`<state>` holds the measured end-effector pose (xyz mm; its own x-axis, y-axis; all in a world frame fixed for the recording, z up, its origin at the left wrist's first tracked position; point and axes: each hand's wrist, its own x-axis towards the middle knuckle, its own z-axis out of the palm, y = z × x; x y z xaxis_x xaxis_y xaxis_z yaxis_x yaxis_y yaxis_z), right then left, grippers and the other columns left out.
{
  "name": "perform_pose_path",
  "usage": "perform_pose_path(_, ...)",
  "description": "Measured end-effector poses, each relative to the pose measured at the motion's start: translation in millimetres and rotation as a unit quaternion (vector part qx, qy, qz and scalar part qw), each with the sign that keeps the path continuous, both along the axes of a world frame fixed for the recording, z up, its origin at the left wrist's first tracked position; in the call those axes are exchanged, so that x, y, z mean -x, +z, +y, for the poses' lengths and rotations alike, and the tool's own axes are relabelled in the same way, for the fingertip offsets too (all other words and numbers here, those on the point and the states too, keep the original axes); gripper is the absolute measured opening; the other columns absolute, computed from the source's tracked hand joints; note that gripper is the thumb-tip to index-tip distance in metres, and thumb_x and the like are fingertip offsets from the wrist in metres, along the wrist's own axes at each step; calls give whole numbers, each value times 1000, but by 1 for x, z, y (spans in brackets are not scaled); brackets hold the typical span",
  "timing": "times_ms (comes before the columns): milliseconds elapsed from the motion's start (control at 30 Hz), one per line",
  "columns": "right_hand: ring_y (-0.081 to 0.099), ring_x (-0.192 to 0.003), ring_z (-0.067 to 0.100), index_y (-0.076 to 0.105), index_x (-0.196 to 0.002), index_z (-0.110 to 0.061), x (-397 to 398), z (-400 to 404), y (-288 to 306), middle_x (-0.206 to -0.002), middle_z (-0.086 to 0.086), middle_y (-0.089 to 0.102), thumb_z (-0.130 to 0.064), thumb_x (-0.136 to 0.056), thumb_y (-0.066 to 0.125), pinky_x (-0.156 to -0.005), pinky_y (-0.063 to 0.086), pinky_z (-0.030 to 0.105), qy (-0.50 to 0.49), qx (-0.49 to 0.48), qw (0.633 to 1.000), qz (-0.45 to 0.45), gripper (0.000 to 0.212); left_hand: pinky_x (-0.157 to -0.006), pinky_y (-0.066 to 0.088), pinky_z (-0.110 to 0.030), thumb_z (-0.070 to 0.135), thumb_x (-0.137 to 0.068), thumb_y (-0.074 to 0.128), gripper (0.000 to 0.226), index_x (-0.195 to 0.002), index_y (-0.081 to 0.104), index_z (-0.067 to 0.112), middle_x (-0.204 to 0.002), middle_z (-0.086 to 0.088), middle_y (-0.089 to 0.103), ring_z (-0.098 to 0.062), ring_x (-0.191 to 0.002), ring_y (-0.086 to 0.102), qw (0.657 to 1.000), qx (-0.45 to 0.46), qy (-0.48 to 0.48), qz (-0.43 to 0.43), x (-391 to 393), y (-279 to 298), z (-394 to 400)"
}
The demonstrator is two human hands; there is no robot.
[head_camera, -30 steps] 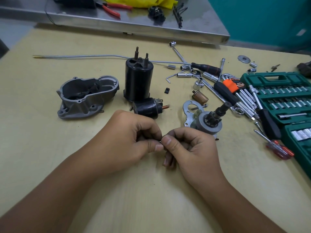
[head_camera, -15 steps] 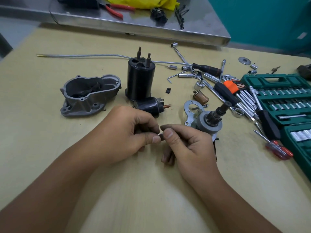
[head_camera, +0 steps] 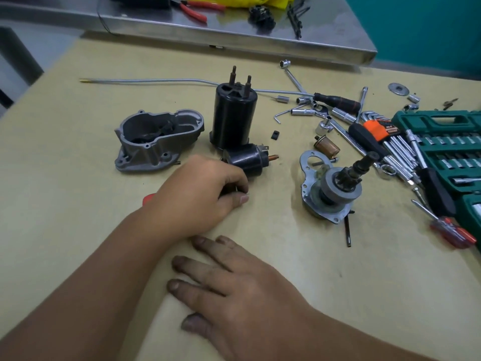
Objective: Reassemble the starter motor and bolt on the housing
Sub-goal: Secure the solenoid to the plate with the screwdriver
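Hands: left (head_camera: 200,190) pinches small part beside solenoid (head_camera: 247,160); right (head_camera: 239,290) flat.

A tan table (head_camera: 78,230) carries starter parts. A tall black motor body (head_camera: 232,118) stands upright. Left of it lies a grey housing (head_camera: 156,142); just in front, a small black solenoid (head_camera: 247,160); far right, a green socket case (head_camera: 447,147) beside scattered tools.

Two hands: left (head_camera: 197,194), right (head_camera: 242,290). One grey housing (head_camera: 158,142), one black motor can (head_camera: 233,118), one solenoid (head_camera: 247,160), one red-handled screwdriver (head_camera: 453,233).
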<state>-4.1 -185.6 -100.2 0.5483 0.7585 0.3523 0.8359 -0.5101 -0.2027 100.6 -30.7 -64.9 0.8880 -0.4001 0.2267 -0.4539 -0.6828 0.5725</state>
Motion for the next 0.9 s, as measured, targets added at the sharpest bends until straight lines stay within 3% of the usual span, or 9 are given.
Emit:
perform_pose_path(100,61,-130,27,75,-122,-16,-20,-7,4,-133,3,69,-39,-99,55,-110,45,41,-24,-14,1000,-4,39,-69,55,-40,25,-86,81,7,-92,78,25,-79,8,70,-15,-73,63,1000,4,-15,-2,-3,-2,4)
perform_pose_path(200,64,-120,34,75,-114,-2,-39,-15,8,-120,13,72,-33,-97,62,-106,48,44,-70,-40,997,22,38,-70,54,-37,30,-86,76,4,-89,76,27,-80,12,70,-11,-76,64,999,8,-28,14,-7,-2,8)
perform_pose_path(300,64,-91,35,75,-90,-5,-42,-29,15,-99,11,70,-41,-97,66,-82,53,44,-135,-47,990,17,38,-72,55,-38,34,-85,76,5,-87,76,29,-81,15,68,-8,-78,64,999,-18,-33,30,-11,-1,16)
perform_pose_path(367,57,-79,31,74,-91,-8,-35,-41,17,-95,8,66,-41,-98,64,-69,50,42,-149,-33,988,25,35,-74,54,-39,32,-85,81,6,-86,75,32,-81,19,64,-4,-78,61,998,-51,-19,40,-13,-2,22)
perform_pose_path(500,57,-69,27,74,-94,-4,-25,-64,11,-82,7,59,-13,-90,69,-56,52,38,-173,-47,983,28,11,-72,53,-36,37,-82,83,10,-84,74,33,-79,20,60,-2,-78,59,997,-64,32,43,-16,-5,28)
perform_pose_path(633,55,-64,28,71,-85,-3,-33,-61,10,-76,8,57,-4,-84,74,-50,50,38,-183,-22,983,17,4,-65,49,-33,56,-75,79,30,-85,69,30,-83,16,57,-4,-74,55,995,-17,93,-22,-14,-1,19)
perform_pose_path(733,51,-60,28,68,-80,-4,-44,-46,11,-73,8,54,-10,-91,69,-48,47,37,-194,-25,981,-18,12,-64,45,-34,67,-67,76,46,-84,61,27,-85,14,54,-13,-75,53,989,7,136,-54,-13,5,4)
perform_pose_path(833,56,-60,29,73,-87,-6,-46,-48,10,-78,8,60,-23,-97,64,-51,49,37,-200,-109,973,-28,22,-66,41,-35,65,-63,83,59,-100,50,33,-90,17,56,-14,-83,53,986,-17,161,-47,-13,6,-11)
perform_pose_path(900,59,-62,26,75,-88,-6,-41,-59,11,-79,7,63,-21,-95,69,-52,50,36,-198,-156,965,-68,18,-72,47,-36,60,-64,86,69,-116,47,38,-102,16,62,-16,-91,57,988,-22,152,-32,-14,6,-17)
